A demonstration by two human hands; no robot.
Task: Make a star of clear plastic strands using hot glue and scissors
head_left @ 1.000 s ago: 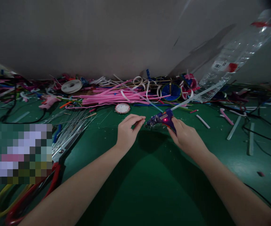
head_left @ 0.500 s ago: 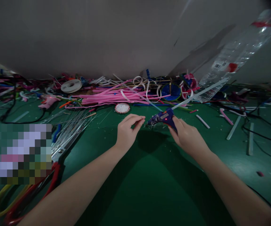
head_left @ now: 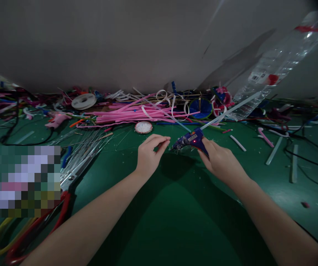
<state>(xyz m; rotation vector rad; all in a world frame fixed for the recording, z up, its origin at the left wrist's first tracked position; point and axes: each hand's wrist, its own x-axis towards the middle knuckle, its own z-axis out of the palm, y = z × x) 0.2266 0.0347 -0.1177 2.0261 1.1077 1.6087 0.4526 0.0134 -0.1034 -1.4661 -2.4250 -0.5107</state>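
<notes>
My right hand [head_left: 217, 159] is wrapped round the handle of a dark blue hot glue gun [head_left: 192, 137], whose red light is lit. A long translucent glue stick [head_left: 228, 112] sticks out of its back end, toward the upper right. The nozzle, hung with strands of glue, points left at the fingertips of my left hand [head_left: 152, 150]. Those fingers are pinched together, and whatever they hold is too small to make out. Just behind the left hand lies a small round white disc with a red rim [head_left: 143, 127].
Pink pipe cleaners [head_left: 137, 112] and a white spool [head_left: 83, 101] lie along the wall. A large clear bottle [head_left: 280, 66] leans at the right. Big red-handled scissors [head_left: 65, 210] rest at the left, near thin clear strands [head_left: 84, 147]. Loose glue sticks [head_left: 294, 164] and black cables lie right.
The glue gun has tipped slightly, its nozzle dropping a little and shifting left. My left hand has stayed in place.
</notes>
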